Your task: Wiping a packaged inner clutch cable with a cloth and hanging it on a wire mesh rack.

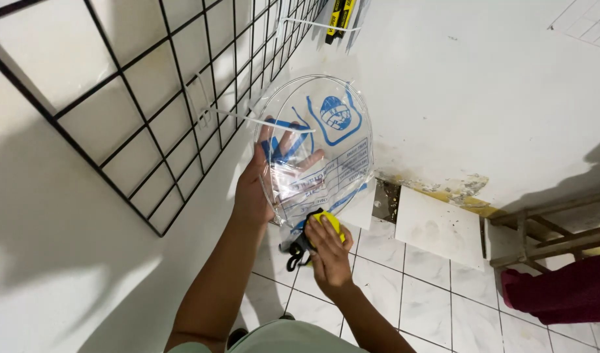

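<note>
My left hand (257, 186) holds up a clear plastic bag (326, 147) with blue print, fingers spread behind its left side. The bag's top hangs near a white hook (260, 121) sticking out from a black wire grid panel (149, 98) on the white wall. My right hand (329, 252) grips a yellow and black object (326, 225), like a small tape measure with a black strap (294, 252), at the bag's lower edge. Whether that object is inside the bag or just below it I cannot tell.
A second white hook (319, 25) higher on the grid carries yellow and black packages (339, 14). Below are white floor tiles (437, 294), a loose white tile (438, 225) leaning on the damaged wall base, a wooden frame (554, 229) and a dark red cloth (567, 287) at right.
</note>
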